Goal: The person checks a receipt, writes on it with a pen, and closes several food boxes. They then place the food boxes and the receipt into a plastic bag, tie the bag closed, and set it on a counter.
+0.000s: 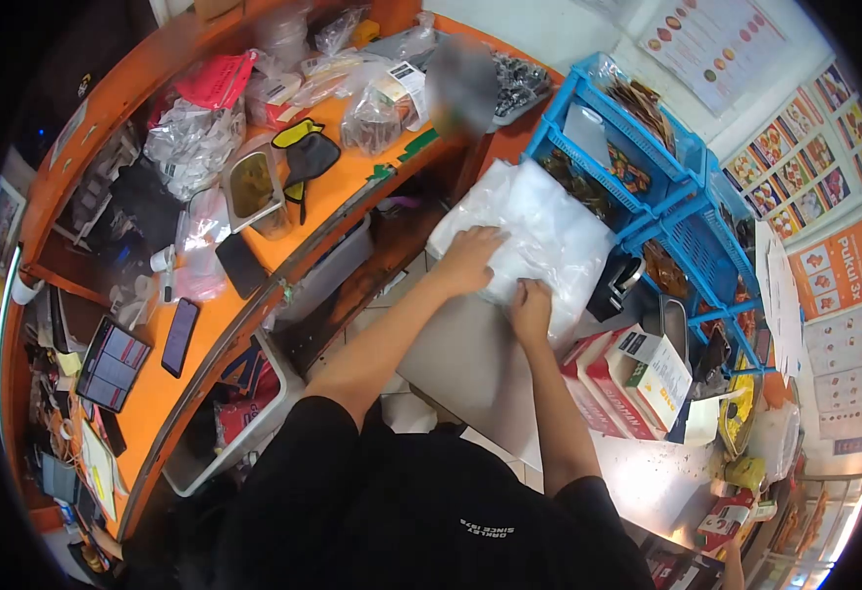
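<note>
A stack of clear and white plastic bags point(559, 221) lies on the grey table point(480, 359) in front of me. My left hand point(470, 260) rests on the near left part of the stack, its fingers stretched out over the plastic. Close by on the right, my right hand point(531, 310) has its fingers bent together at the near edge of the plastic bags and appears to pinch it. The fingertips are partly hidden, so how much plastic is between them does not show.
Blue plastic racks point(637, 197) stand behind the stack. Red and white boxes point(623, 383) sit at the right. An orange counter point(323, 211) at the left carries phones, a tablet point(114, 364) and a metal container point(254, 187). Another person's hand point(734, 565) shows at lower right.
</note>
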A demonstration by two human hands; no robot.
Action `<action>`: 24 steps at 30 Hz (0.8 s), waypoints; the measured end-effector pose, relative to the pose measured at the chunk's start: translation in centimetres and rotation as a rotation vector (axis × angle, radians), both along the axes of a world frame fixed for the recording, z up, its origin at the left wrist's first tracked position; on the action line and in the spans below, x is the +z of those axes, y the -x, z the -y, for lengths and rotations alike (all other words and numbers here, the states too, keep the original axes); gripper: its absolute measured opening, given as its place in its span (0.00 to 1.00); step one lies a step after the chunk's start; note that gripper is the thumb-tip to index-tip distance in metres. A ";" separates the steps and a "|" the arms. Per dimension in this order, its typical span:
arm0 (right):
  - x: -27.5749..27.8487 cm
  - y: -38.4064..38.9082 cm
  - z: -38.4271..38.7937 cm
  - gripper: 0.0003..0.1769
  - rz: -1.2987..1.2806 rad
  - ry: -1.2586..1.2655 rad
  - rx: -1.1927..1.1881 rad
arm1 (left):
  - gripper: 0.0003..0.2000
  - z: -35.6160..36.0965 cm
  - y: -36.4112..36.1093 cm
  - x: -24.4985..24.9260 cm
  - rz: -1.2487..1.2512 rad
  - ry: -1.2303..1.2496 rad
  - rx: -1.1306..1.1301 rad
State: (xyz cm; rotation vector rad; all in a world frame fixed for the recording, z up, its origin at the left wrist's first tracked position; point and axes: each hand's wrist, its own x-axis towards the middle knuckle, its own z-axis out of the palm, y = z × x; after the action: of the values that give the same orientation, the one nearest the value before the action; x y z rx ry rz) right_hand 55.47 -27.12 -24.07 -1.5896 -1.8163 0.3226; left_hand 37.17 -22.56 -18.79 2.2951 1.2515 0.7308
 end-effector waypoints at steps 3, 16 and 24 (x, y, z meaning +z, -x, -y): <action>0.1 -0.4 -2.6 0.15 0.137 -0.035 -0.094 | 0.28 0.6 -0.4 -1.5 -0.128 -0.055 0.028; -11.8 -12.0 -12.5 0.17 0.605 -0.014 -0.013 | 0.08 0.9 0.7 -8.6 0.240 -0.060 0.110; -4.8 -8.3 -12.7 0.14 0.537 0.315 0.157 | 0.03 18.6 13.5 -7.2 0.479 -0.152 0.360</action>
State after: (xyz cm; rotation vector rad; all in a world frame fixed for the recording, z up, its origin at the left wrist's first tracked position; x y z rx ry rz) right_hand 63.75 -14.46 -28.83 -1.8815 -2.4014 0.2796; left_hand 23.68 -41.15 -26.02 1.8487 1.4141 1.4439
